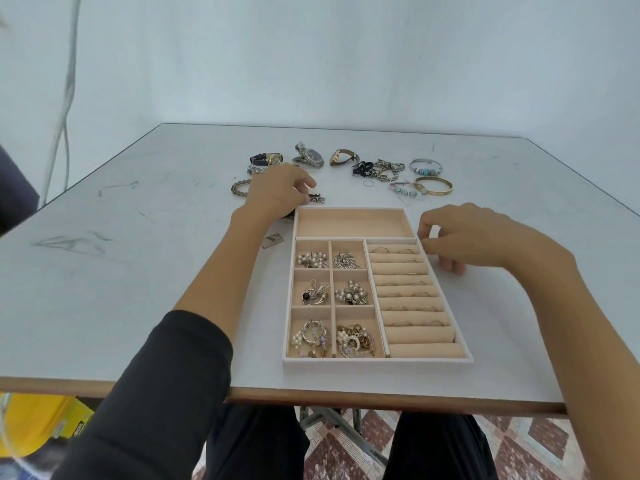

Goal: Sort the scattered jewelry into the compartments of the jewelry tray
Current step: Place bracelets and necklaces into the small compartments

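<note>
The left grip (277,194) is pinching a dark metal chain (318,198) on the surface (138,271), just beyond the beige velvet jewelry tray (377,363); the right grip (460,237) is curling at its right rim, hold unclear.

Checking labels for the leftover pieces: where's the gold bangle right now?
Head view: the gold bangle lies on the table beyond the far right corner of the tray, just right of the turquoise-bead bracelet and in front of the silver charm bangle.
</note>
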